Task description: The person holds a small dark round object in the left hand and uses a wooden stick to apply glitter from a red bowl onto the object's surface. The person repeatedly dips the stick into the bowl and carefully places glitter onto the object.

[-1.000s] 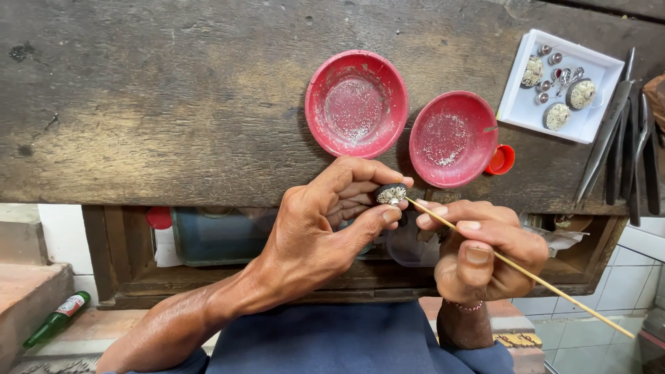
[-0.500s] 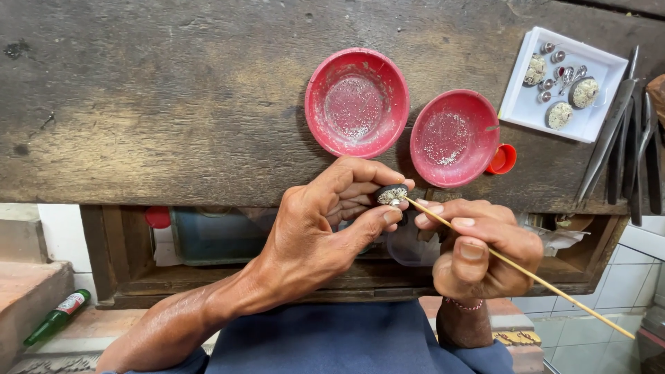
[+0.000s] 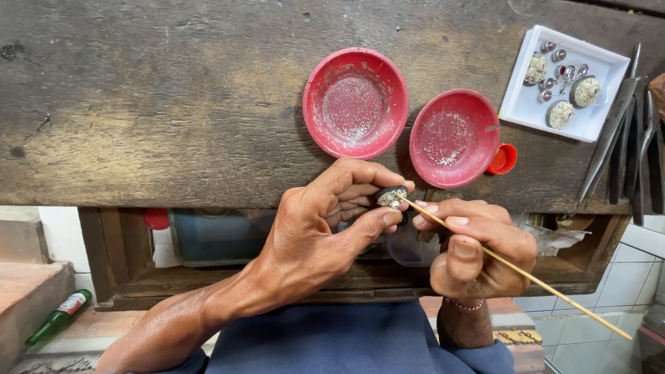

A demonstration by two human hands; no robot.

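Since the earlier frames we see almost no movement; the stick tip stays on the piece. Left hand [image 3: 325, 228] pinches a small dark oval piece [image 3: 390, 197], its top crusted with pale grains, just below the workbench's [image 3: 138, 104] front edge. Right hand [image 3: 478, 249] grips a thin wooden stick [image 3: 512, 266], long axis slanting down-right, tip touching the piece.

2 bowls [image 3: 355, 102] side by side on bench [image 3: 152, 104], tray [image 3: 526, 104] to right, tools [image 3: 616, 138] beyond
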